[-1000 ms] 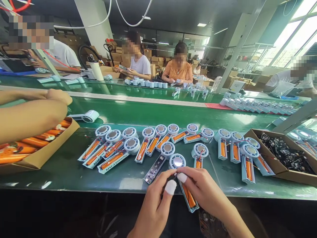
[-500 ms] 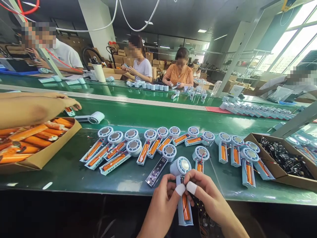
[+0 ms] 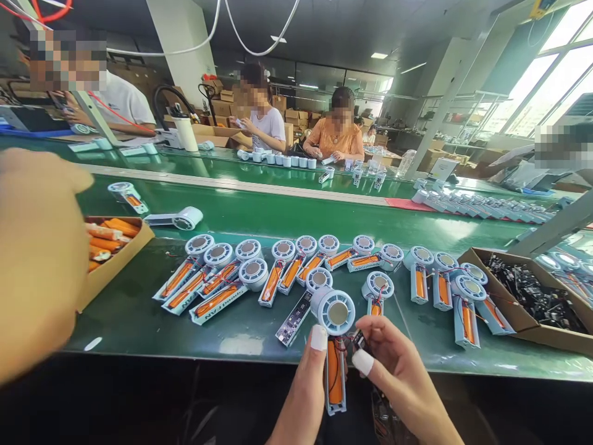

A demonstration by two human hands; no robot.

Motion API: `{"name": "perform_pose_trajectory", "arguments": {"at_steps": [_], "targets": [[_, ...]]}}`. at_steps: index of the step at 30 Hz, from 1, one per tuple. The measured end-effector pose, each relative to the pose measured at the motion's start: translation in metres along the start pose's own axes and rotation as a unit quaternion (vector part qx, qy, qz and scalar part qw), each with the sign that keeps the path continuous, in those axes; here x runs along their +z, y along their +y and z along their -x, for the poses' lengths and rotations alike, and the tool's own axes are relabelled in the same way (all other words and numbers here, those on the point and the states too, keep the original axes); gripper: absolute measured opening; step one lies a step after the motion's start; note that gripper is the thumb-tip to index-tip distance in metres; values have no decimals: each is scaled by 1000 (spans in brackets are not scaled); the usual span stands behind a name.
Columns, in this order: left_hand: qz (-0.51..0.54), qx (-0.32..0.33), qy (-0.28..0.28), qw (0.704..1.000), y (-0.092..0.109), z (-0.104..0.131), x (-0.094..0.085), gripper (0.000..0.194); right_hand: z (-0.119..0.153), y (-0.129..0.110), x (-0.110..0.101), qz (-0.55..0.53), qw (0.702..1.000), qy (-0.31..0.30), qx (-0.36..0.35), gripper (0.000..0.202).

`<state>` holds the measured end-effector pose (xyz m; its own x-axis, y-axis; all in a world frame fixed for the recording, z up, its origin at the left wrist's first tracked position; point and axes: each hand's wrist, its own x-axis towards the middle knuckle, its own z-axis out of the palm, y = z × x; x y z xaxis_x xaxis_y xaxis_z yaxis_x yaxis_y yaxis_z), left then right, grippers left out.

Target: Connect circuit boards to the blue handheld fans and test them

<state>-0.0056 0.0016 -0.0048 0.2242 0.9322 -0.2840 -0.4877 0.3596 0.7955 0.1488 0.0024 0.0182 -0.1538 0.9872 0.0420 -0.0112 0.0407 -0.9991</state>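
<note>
My left hand (image 3: 303, 386) grips a light-blue handheld fan (image 3: 334, 314) at its neck, with its thumb beside the round head. The fan's handle is uncovered and shows an orange battery (image 3: 335, 377) inside. Between the thumb and fingertips of my right hand (image 3: 393, 364) is a small black circuit board (image 3: 359, 339), close to the fan's right side, by thin wires. White tape wraps both thumbs. Just beyond lies a fan with a circuit board fitted in its handle (image 3: 294, 318). Another open fan (image 3: 377, 287) lies behind my right hand.
Several open fans (image 3: 252, 275) lie in rows on the green bench. A carton of orange batteries (image 3: 115, 266) stands left, partly behind a co-worker's blurred arm (image 3: 37, 259). A carton of black circuit boards (image 3: 532, 296) stands right. Co-workers (image 3: 336, 133) sit across the conveyor (image 3: 278, 213).
My hands have moved apart slightly, and the fan head has tilted toward me. The right hand holds the board away from the handle. The co-worker's arm has come nearer, leaving a fan on the conveyor.
</note>
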Motion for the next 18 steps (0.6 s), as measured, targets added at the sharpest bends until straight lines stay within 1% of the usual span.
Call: {"name": "perform_pose_trajectory", "arguments": {"at_steps": [3,5,7,8,11,13,16,17,18], "targets": [[-113,29,84,990,2,0,-1,55,-3,-1,-1,66,997,46,0,34],[-169,45,119,977,3,1,1,54,-3,-1,-1,159,984,76,-16,30],[-204,59,146,966,3,1,3,51,-3,-3,-1,281,955,88,-43,19],[-216,63,156,962,3,1,4,51,-2,-5,-2,344,934,79,-55,16],[-234,76,169,954,3,0,4,50,-1,-16,-2,495,867,2,-61,27],[-236,87,169,953,5,0,3,45,-1,-28,-1,547,833,-68,-43,26],[-233,82,173,953,11,1,3,42,-2,-46,3,576,799,-172,-20,9],[-233,75,172,954,13,2,3,42,-3,-50,3,577,793,-194,-21,5],[-232,66,165,956,14,2,3,43,-4,-52,4,569,795,-210,-26,4]]}}
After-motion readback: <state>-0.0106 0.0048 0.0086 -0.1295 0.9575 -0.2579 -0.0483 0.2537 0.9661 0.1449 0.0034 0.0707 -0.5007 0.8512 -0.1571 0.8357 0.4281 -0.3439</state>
